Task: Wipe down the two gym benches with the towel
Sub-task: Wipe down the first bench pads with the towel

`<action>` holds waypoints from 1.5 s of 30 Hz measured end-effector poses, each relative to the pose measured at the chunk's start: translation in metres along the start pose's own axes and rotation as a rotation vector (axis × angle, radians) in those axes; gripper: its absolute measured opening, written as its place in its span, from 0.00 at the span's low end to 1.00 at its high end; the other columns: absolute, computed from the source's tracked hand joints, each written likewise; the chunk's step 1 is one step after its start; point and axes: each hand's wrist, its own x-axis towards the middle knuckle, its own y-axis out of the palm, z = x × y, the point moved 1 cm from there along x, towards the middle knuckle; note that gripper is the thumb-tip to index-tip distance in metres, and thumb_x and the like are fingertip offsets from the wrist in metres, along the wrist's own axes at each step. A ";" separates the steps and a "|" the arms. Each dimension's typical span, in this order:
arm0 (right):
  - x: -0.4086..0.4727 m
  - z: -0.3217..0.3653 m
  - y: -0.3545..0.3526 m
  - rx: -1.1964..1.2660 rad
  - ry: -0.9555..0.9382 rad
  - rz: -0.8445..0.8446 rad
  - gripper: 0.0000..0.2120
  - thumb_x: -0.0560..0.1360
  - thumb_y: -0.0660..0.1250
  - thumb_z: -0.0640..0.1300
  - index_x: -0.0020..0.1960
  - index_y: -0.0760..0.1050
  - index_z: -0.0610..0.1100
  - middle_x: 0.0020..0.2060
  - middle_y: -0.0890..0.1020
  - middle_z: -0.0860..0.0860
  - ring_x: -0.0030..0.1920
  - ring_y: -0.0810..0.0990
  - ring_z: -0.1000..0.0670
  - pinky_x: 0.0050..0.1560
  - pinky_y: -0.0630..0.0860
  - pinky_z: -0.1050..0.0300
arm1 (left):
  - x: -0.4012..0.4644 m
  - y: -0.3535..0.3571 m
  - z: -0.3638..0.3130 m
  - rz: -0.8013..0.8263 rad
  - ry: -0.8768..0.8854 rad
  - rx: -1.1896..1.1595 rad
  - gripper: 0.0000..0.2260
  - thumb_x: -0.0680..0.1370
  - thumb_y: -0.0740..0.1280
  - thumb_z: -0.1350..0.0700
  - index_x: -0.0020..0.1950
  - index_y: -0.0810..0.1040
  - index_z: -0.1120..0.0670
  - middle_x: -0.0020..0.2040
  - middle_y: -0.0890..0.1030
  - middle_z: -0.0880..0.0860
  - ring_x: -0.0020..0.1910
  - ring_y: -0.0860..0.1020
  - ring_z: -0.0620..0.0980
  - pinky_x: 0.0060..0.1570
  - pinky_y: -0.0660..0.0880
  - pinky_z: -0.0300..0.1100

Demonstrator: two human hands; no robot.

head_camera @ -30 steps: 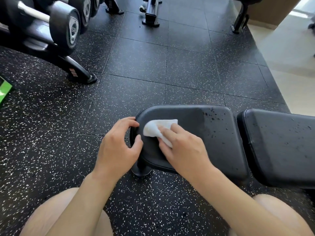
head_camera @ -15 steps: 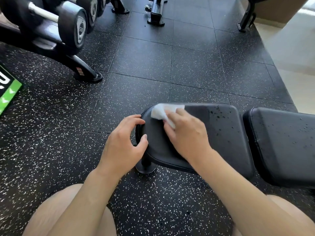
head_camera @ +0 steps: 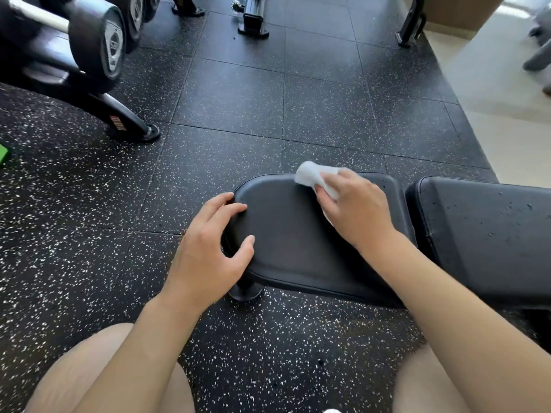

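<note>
A black padded bench seat (head_camera: 292,234) lies in front of me, with its back pad (head_camera: 483,234) to the right, dotted with small droplets. My right hand (head_camera: 354,210) holds a small white towel (head_camera: 310,175) and presses it on the seat's far edge. My left hand (head_camera: 208,248) grips the seat's rounded left end, fingers curled over the rim and thumb on top. Only this one bench is in view.
A dumbbell rack (head_camera: 74,55) with dumbbells stands at the far left on the speckled rubber floor (head_camera: 238,99). Black equipment feet (head_camera: 253,22) stand at the back. Pale tile floor (head_camera: 492,99) lies at the right. My bare knees are at the bottom.
My right hand has slid the towel from the seat's left middle to its far edge and to the right. My left hand has kept its grip on the seat's end.
</note>
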 end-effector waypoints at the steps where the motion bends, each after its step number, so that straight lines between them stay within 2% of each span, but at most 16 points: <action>1: 0.008 0.003 0.003 0.020 0.012 0.004 0.10 0.81 0.64 0.52 0.51 0.80 0.47 0.47 0.79 0.48 0.47 0.81 0.39 0.45 0.73 0.48 | 0.000 0.002 -0.002 0.006 0.000 0.010 0.22 0.77 0.75 0.53 0.71 0.78 0.50 0.77 0.70 0.43 0.76 0.70 0.44 0.77 0.66 0.43; 3: 0.008 0.012 0.004 0.049 0.000 0.016 0.10 0.81 0.64 0.51 0.51 0.79 0.47 0.47 0.79 0.48 0.47 0.80 0.39 0.44 0.72 0.49 | 0.002 0.004 -0.005 0.012 -0.002 0.026 0.23 0.77 0.75 0.53 0.71 0.78 0.51 0.77 0.70 0.44 0.76 0.69 0.45 0.76 0.63 0.40; 6: -0.029 0.025 -0.007 0.078 -0.103 0.049 0.08 0.79 0.67 0.50 0.55 0.81 0.48 0.45 0.78 0.48 0.43 0.81 0.41 0.41 0.75 0.49 | 0.003 0.006 -0.007 0.021 -0.002 0.035 0.22 0.78 0.74 0.54 0.72 0.78 0.52 0.77 0.71 0.45 0.76 0.69 0.47 0.76 0.63 0.40; 10: -0.099 0.035 -0.024 0.137 -0.295 0.116 0.15 0.79 0.65 0.50 0.63 0.80 0.48 0.42 0.76 0.51 0.35 0.77 0.47 0.33 0.76 0.51 | 0.006 0.006 -0.005 0.019 -0.006 0.041 0.21 0.80 0.72 0.55 0.73 0.77 0.51 0.78 0.69 0.44 0.77 0.68 0.46 0.76 0.63 0.41; 14: -0.104 0.024 -0.026 0.095 -0.423 0.089 0.16 0.82 0.63 0.51 0.66 0.80 0.47 0.42 0.78 0.51 0.34 0.77 0.48 0.31 0.76 0.52 | 0.007 0.011 -0.006 0.045 -0.005 0.054 0.23 0.79 0.72 0.47 0.74 0.75 0.46 0.79 0.66 0.42 0.78 0.65 0.46 0.77 0.63 0.44; 16: -0.080 0.021 -0.020 0.080 -0.405 0.056 0.13 0.81 0.66 0.51 0.61 0.82 0.47 0.42 0.78 0.50 0.34 0.79 0.45 0.30 0.76 0.51 | 0.008 0.013 -0.008 0.050 0.003 0.057 0.24 0.79 0.72 0.45 0.74 0.75 0.45 0.80 0.65 0.43 0.78 0.65 0.48 0.77 0.62 0.46; 18: -0.041 0.014 -0.013 0.038 -0.304 0.011 0.09 0.80 0.68 0.51 0.54 0.82 0.46 0.43 0.79 0.48 0.36 0.82 0.41 0.32 0.76 0.50 | 0.009 0.014 -0.008 0.048 0.012 0.065 0.24 0.78 0.70 0.43 0.74 0.75 0.45 0.80 0.65 0.43 0.78 0.65 0.48 0.77 0.62 0.45; 21: 0.021 0.005 0.003 0.018 -0.129 0.026 0.14 0.83 0.62 0.54 0.54 0.80 0.46 0.45 0.77 0.47 0.45 0.81 0.38 0.42 0.74 0.48 | 0.008 0.015 -0.007 0.051 0.014 0.070 0.26 0.77 0.69 0.42 0.75 0.74 0.45 0.80 0.64 0.42 0.79 0.64 0.46 0.78 0.60 0.41; 23: 0.046 0.009 0.012 0.028 -0.080 0.058 0.15 0.82 0.60 0.55 0.54 0.80 0.46 0.42 0.73 0.49 0.46 0.80 0.38 0.42 0.69 0.50 | 0.006 0.015 -0.007 0.052 0.017 0.076 0.26 0.77 0.68 0.42 0.76 0.73 0.44 0.81 0.63 0.41 0.79 0.63 0.44 0.77 0.57 0.36; 25: 0.052 0.014 0.015 0.041 -0.074 0.064 0.15 0.82 0.60 0.55 0.53 0.80 0.46 0.41 0.72 0.50 0.46 0.80 0.39 0.42 0.66 0.52 | 0.005 0.015 -0.006 0.052 0.009 0.083 0.27 0.78 0.68 0.42 0.77 0.72 0.45 0.82 0.63 0.41 0.80 0.62 0.43 0.76 0.53 0.31; 30: -0.012 0.031 -0.003 0.077 -0.183 0.074 0.11 0.81 0.64 0.51 0.56 0.79 0.46 0.49 0.79 0.45 0.47 0.81 0.39 0.44 0.76 0.48 | 0.005 0.015 -0.010 0.079 -0.006 0.105 0.29 0.78 0.68 0.42 0.78 0.71 0.48 0.82 0.62 0.43 0.80 0.61 0.46 0.77 0.51 0.30; 32: -0.052 0.036 -0.014 0.065 -0.249 0.086 0.11 0.80 0.66 0.51 0.60 0.80 0.48 0.46 0.79 0.48 0.41 0.81 0.42 0.38 0.78 0.49 | 0.006 0.015 -0.012 0.090 0.018 0.130 0.28 0.79 0.67 0.43 0.78 0.71 0.49 0.82 0.63 0.45 0.81 0.60 0.48 0.79 0.52 0.36; 34: -0.081 0.028 -0.021 0.080 -0.298 0.089 0.13 0.80 0.67 0.50 0.63 0.80 0.49 0.42 0.77 0.51 0.36 0.79 0.46 0.33 0.76 0.51 | 0.007 0.016 -0.018 0.102 0.041 0.170 0.27 0.79 0.66 0.43 0.78 0.72 0.49 0.82 0.63 0.46 0.82 0.58 0.51 0.81 0.56 0.47; 38: -0.078 0.010 -0.027 0.083 -0.244 0.129 0.14 0.81 0.65 0.53 0.64 0.81 0.51 0.41 0.77 0.52 0.35 0.80 0.47 0.31 0.74 0.55 | 0.019 0.025 -0.038 0.147 0.099 0.303 0.24 0.79 0.64 0.46 0.75 0.75 0.48 0.81 0.68 0.48 0.83 0.59 0.55 0.79 0.59 0.64; 42: -0.018 -0.002 -0.019 0.054 -0.009 0.120 0.14 0.83 0.61 0.56 0.64 0.79 0.54 0.50 0.79 0.51 0.50 0.82 0.44 0.47 0.77 0.49 | 0.054 0.038 -0.063 0.216 0.112 0.411 0.21 0.81 0.66 0.46 0.75 0.76 0.45 0.79 0.70 0.46 0.81 0.62 0.53 0.78 0.57 0.64; 45: -0.001 -0.007 -0.011 0.077 0.055 0.095 0.13 0.83 0.60 0.55 0.61 0.79 0.52 0.52 0.79 0.50 0.52 0.81 0.44 0.48 0.74 0.50 | 0.056 0.045 -0.063 0.211 0.143 0.446 0.23 0.81 0.67 0.45 0.77 0.74 0.44 0.80 0.69 0.45 0.82 0.62 0.53 0.79 0.56 0.62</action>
